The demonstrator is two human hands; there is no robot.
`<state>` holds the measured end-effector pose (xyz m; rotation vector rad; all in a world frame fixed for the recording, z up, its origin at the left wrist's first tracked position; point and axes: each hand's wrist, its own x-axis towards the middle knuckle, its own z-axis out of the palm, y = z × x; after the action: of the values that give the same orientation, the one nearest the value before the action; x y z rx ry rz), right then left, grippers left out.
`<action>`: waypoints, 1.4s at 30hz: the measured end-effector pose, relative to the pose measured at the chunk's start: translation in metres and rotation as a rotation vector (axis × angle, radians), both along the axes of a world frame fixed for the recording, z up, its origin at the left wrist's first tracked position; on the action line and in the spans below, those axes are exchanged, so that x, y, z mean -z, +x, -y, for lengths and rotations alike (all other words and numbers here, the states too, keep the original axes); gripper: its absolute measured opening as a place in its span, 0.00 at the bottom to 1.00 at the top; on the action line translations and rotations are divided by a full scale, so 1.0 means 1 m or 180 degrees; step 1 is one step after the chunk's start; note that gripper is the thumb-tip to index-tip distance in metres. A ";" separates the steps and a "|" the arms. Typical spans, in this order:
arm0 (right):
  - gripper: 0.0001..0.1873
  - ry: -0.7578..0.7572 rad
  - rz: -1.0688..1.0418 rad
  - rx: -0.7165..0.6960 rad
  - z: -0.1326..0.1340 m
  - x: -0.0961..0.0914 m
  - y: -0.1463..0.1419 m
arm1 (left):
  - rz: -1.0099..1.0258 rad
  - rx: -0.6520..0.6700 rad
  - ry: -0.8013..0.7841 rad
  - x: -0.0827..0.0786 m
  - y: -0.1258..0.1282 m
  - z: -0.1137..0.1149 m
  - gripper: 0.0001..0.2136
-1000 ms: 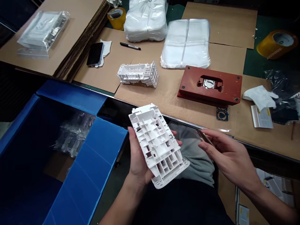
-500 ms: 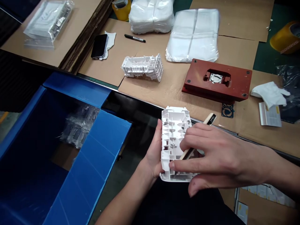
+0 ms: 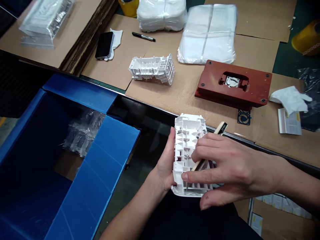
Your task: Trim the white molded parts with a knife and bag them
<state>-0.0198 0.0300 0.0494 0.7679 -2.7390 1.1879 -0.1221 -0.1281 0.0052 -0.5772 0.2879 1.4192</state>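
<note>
My left hand [image 3: 165,166] grips a white ribbed plastic housing [image 3: 187,140] from its left side, holding it over my lap just in front of the table edge. My right hand [image 3: 225,170] lies across the housing's lower part, fingers closed round a thin wooden stick with a black tip [image 3: 220,128]. The stick's lower end rests among the housing's ribs. A second white housing [image 3: 152,69] lies on its side on the cardboard further back.
An open blue box [image 3: 75,150] holding clear-bagged parts stands at my left. On the cardboard-covered table are a red-brown fixture block [image 3: 260,86], stacks of plastic bags [image 3: 208,33], a phone [image 3: 103,45], a pen [image 3: 143,36], a white glove [image 3: 290,98] and yellow tape [image 3: 306,41].
One second ago my right hand was apart from the housing, at its right; it then came over it with the stick. The housing was turned upright. Since half a second ago little has moved.
</note>
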 end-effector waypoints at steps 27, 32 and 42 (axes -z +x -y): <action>0.19 -0.2216 0.1697 0.2696 0.030 0.048 0.010 | -0.2651 -0.0483 -0.0878 0.005 -0.012 0.013 0.22; 0.26 -0.2886 0.1929 0.3198 0.034 0.060 0.014 | -0.2307 -0.0751 -0.1383 -0.001 -0.006 0.019 0.26; 0.19 -0.1556 0.0530 0.4086 0.060 0.053 0.046 | -0.2865 -0.2053 -0.1436 -0.011 0.003 0.016 0.38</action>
<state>0.0259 -0.0296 -0.0037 -1.0137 -2.0453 1.3653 -0.1192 -0.1439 0.0166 -0.3598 1.2462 2.2150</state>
